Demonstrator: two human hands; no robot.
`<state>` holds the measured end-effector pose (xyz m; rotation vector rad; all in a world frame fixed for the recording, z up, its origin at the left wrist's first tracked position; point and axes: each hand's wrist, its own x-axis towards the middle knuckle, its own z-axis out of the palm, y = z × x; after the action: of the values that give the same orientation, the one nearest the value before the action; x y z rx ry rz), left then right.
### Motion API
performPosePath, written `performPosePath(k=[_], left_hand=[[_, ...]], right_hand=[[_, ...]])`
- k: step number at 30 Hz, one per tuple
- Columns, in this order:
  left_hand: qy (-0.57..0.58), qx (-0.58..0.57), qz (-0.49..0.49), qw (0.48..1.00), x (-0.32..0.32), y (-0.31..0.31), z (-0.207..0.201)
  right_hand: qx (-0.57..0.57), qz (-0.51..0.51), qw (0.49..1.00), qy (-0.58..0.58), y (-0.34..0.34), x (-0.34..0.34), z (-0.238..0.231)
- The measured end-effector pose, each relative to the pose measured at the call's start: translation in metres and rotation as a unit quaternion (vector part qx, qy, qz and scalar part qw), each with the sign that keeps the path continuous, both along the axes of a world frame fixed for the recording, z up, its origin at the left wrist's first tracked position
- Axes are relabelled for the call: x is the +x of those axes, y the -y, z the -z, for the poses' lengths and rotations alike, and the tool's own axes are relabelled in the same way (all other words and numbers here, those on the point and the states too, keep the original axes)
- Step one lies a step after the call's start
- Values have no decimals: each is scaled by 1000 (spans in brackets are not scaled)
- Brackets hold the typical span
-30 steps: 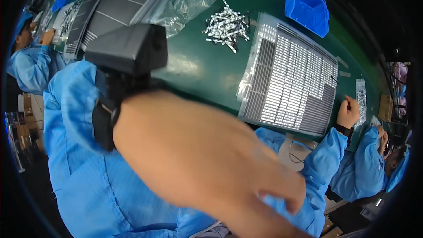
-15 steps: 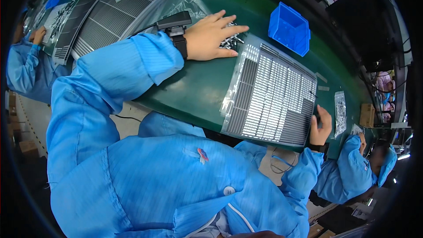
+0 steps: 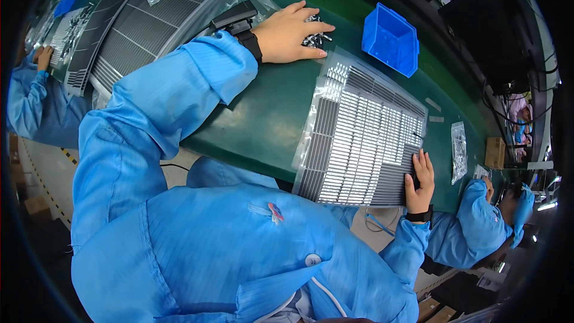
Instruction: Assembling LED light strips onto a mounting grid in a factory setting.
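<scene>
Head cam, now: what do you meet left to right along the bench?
Co-worker's hand → stack of dark slotted sheets → left hand → slotted sheet with silver parts → right hand → clear bag → cardboard box

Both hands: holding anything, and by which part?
The left hand lies spread over small parts, no hold visible. The right hand is at the right edge of the slotted panel; whether it holds it cannot be told.

Soft light is spreading across the counter (image 3: 251,122), a pale glare showing below the left fingers (image 3: 320,26). Well beyond the right fingers (image 3: 422,166), a white streak (image 3: 547,206) is shining; farther outward, edges are bending and sinking into blackness.
</scene>
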<state>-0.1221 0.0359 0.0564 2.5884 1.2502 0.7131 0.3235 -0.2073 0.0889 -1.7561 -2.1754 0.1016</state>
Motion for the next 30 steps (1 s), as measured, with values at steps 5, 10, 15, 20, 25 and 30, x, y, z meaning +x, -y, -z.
performPosePath(k=[5, 10, 15, 20, 25, 30], left_hand=[[31, 20, -45, 998, 6, -5, 6], [9, 139, -14, 990, 15, 25, -9], [-11, 74, 165, 983, 51, 51, -27], [-105, -42, 130, 985, 77, 55, -50], [-136, -95, 90, 982, 78, 68, -44], [-154, -138, 93, 974, 66, 65, -58]], right_hand=[[58, 69, 996, 11, 0, -19, 16], [92, 147, 985, 21, -2, -17, 23], [106, 156, 982, 9, -7, -15, 19], [28, 233, 957, -168, 3, -4, 16], [-52, 224, 941, -247, -1, -2, 1], [-107, 189, 907, -359, -19, -9, 15]])
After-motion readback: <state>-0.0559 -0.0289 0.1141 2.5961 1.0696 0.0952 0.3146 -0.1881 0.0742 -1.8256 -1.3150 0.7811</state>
